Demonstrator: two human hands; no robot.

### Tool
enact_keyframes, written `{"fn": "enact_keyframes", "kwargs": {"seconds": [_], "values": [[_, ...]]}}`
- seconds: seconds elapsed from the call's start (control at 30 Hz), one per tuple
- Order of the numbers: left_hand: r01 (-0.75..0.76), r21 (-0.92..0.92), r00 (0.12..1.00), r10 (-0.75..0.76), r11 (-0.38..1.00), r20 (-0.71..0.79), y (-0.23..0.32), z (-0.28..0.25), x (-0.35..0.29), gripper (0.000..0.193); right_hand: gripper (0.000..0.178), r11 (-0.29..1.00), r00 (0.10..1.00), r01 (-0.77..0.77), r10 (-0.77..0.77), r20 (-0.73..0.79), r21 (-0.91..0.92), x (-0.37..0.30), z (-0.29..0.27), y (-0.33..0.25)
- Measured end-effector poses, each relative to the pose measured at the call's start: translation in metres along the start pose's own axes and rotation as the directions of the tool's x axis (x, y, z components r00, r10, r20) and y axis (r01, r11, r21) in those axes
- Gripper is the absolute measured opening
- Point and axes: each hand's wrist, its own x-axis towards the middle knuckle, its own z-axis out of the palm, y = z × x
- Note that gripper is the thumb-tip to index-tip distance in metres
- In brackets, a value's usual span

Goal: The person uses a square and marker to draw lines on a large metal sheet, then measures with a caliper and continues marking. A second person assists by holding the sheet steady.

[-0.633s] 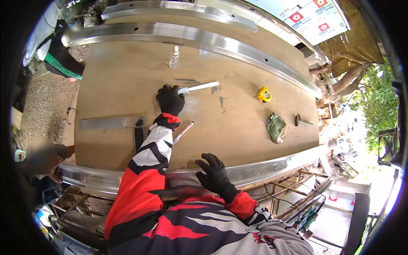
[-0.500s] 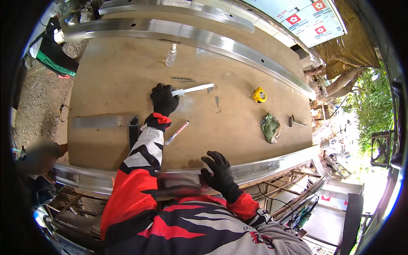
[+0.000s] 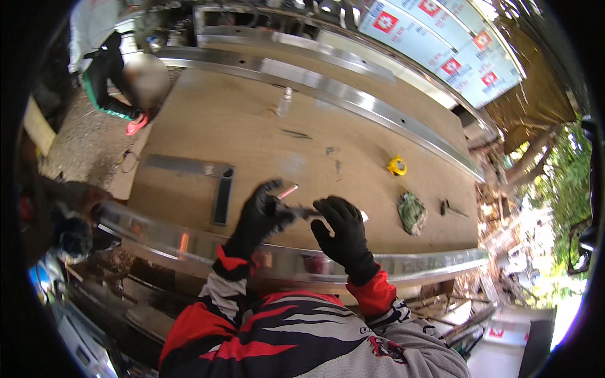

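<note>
My gloved left hand [image 3: 259,214] is closed on one end of a slim silver-white bar tool [image 3: 306,213], held over the near part of the table. My gloved right hand [image 3: 343,233] reaches over the other end, thumb parted from the fingers, which hide much of the bar. A pale tip shows past the right hand. Just beyond my left hand a red-and-white marker pen [image 3: 288,191] lies on the brown tabletop [image 3: 208,126], partly hidden. To the left lies a metal square [image 3: 222,195], one arm dark, the other grey.
A yellow tape measure [image 3: 396,166], a green crumpled cloth [image 3: 411,214] and a hammer [image 3: 452,208] lie to the right. A clear spray bottle [image 3: 284,103] stands farther back. Metal channels [image 3: 359,94] run along the far side, another [image 3: 428,259] along the near edge. One person [image 3: 110,69] is at far left.
My left hand has drawn the bar tool back from mid-table toward me. My right hand has risen to meet it. The view has shifted, bringing more of the person at far left into sight.
</note>
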Motion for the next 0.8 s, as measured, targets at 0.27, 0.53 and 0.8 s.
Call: {"fn": "enact_keyframes", "kwargs": {"seconds": [0.27, 0.53, 0.8], "values": [[0.247, -0.202, 0.956, -0.272, 0.948, -0.108, -0.01, 0.067, -0.115, 0.03, 0.021, 0.782, 0.831, -0.454, 0.2, 0.519, 0.426, -0.078, -0.009, 0.006], [0.328, 0.261, 0.934, -0.27, 0.908, -0.233, 0.005, 0.088, -0.196, 0.029, 0.022, 0.586, 0.864, -0.422, 0.031, 0.502, 0.692, -0.115, -0.019, -0.019], [0.034, 0.421, 0.999, -0.028, 0.906, -0.019, -0.006, 0.089, -0.205, 0.014, 0.018, 0.603, 0.879, -0.424, 0.093, 0.468, 0.675, -0.144, -0.038, -0.03]]}}
